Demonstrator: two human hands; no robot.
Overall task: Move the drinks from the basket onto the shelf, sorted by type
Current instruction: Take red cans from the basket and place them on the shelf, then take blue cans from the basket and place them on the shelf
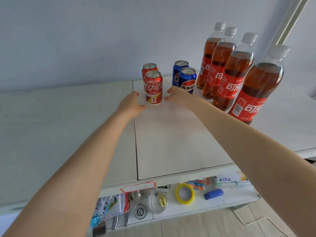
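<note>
Two red cola cans stand one behind the other on the white shelf point(171, 142); the front red can point(153, 88) hides part of the rear red can point(149, 68). To their right stand two blue cola cans, front point(187, 80) and rear point(179, 67). Further right, several cola bottles point(234, 74) with red labels form a diagonal row. My left hand point(130, 104) sits just left of the front red can, fingers relaxed, apart from it. My right hand point(177, 95) is just right of that can, fingers loose, holding nothing. The basket is out of view.
A lower shelf point(239, 199) below the front edge holds a yellow tape roll point(185, 193), a blue object point(213, 194), pens, round metal lids and packets. A wall stands close behind the drinks. A white cable point(253, 221) lies on the floor.
</note>
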